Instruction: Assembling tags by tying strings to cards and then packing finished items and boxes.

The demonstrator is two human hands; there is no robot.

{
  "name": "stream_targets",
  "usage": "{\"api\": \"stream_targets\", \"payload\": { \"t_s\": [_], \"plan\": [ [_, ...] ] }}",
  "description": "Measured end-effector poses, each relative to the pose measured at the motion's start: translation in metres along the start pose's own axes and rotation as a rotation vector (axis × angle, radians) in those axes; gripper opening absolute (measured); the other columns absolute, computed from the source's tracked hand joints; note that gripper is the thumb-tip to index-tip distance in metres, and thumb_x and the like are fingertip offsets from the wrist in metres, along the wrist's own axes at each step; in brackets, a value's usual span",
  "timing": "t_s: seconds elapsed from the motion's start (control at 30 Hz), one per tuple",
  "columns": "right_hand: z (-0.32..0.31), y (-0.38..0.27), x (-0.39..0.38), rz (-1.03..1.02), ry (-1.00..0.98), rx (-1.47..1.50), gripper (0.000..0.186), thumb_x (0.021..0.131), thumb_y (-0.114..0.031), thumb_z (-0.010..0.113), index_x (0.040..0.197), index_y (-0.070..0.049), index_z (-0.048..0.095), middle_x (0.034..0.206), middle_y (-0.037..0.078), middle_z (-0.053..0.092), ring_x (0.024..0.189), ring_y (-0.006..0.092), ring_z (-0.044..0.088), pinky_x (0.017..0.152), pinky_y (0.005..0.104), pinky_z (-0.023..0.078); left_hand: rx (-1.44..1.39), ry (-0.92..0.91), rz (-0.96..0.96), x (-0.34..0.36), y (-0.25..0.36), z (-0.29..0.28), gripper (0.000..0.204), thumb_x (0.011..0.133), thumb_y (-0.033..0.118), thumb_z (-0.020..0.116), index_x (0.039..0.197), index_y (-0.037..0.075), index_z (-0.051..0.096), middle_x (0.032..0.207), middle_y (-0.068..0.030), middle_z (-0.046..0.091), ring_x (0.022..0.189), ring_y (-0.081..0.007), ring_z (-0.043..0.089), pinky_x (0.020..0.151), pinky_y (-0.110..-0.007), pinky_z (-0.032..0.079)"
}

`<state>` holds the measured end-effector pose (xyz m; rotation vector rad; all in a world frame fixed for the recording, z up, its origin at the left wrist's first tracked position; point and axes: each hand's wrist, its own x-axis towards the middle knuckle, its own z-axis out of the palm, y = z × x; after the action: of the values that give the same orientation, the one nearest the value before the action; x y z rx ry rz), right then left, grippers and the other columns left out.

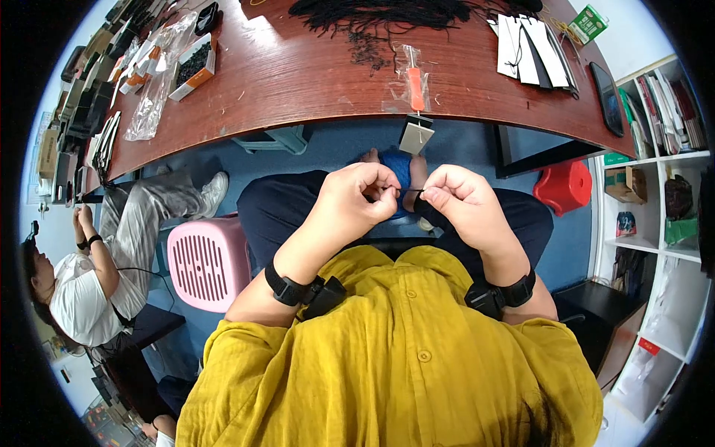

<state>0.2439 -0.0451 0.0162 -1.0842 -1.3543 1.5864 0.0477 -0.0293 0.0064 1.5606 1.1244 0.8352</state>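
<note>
Where the two hands meet: a thin black cord (412, 191) spans the small gap between left hand (363, 197) and right hand (462, 203), over the dark trousers (279, 197)
Left fingers: thumb and forefinger closed to a pinch at the cord's 9 o'clock end
Right fingers: thumb and forefinger pinched on its 3 o'clock end, no opening showing; any knot or loop is too small to tell
Handling the cord: best kept lightly taut, I judge, with both pinches close together and the pull even; so thin a strand could twist or slip from the tips
Pink stool (212, 261): at 8 o'clock from the hands
Pale plate (415, 136): at 12 o'clock, by the near edge of the bench (298, 82)
Bench top: orange-handled tool (415, 88) on clear plastic (395, 106) at 12 o'clock, white and black cards (529, 52) at 1, box of black pieces (194, 86) at 10
Black cord heap (380, 11): farthest, just short of 12 o'clock
</note>
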Motion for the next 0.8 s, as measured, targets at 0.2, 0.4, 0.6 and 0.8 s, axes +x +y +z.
{"api": "stream_targets", "payload": {
  "t_s": [0.2,0.4,0.6,0.8],
  "plan": [
    [0.000,-0.004,-0.002,0.055,-0.030,0.025,0.010,0.090,-0.009,0.054,0.082,-0.002,0.057,0.076,-0.004,0.054,0.070,0.0034,0.046,0.063,0.0186,0.039,0.322,0.072,0.135,0.001,0.001,-0.005,0.005,0.075,-0.001,0.061,0.079,0.000,0.058,0.074,-0.0040,0.061,0.065,-0.0078,0.059,0.060,-0.022,0.049],
    [-0.021,-0.006,0.004,0.002,-0.090,0.605,0.010,0.089,-0.012,0.055,0.090,-0.002,0.056,0.093,0.006,0.061,0.068,0.0081,0.054,0.060,0.0184,0.042,0.022,-0.045,-0.016,-0.001,-0.017,0.000,0.003,0.082,0.001,0.058,0.084,0.000,0.057,0.073,-0.0024,0.061,0.067,-0.0047,0.055,0.061,-0.021,0.046],
    [-0.001,0.031,0.027,-0.034,0.008,0.683,0.009,0.089,-0.008,0.056,0.095,-0.003,0.057,0.091,0.006,0.062,0.072,0.0100,0.057,0.064,0.0211,0.045,0.199,-0.222,-0.023,-0.003,-0.039,0.015,0.005,0.082,0.004,0.059,0.086,0.000,0.058,0.071,-0.0054,0.059,0.064,-0.0087,0.055,0.060,-0.024,0.046],
    [-0.002,0.039,0.032,-0.107,0.087,0.734,0.008,0.090,-0.006,0.053,0.096,-0.001,0.056,0.091,0.008,0.060,0.073,0.0125,0.056,0.068,0.0240,0.047,0.160,-0.148,-0.016,0.003,-0.044,0.011,0.006,0.084,0.006,0.058,0.086,0.000,0.057,0.072,-0.0066,0.060,0.063,-0.0092,0.054,0.059,-0.025,0.046]
  ]
}}
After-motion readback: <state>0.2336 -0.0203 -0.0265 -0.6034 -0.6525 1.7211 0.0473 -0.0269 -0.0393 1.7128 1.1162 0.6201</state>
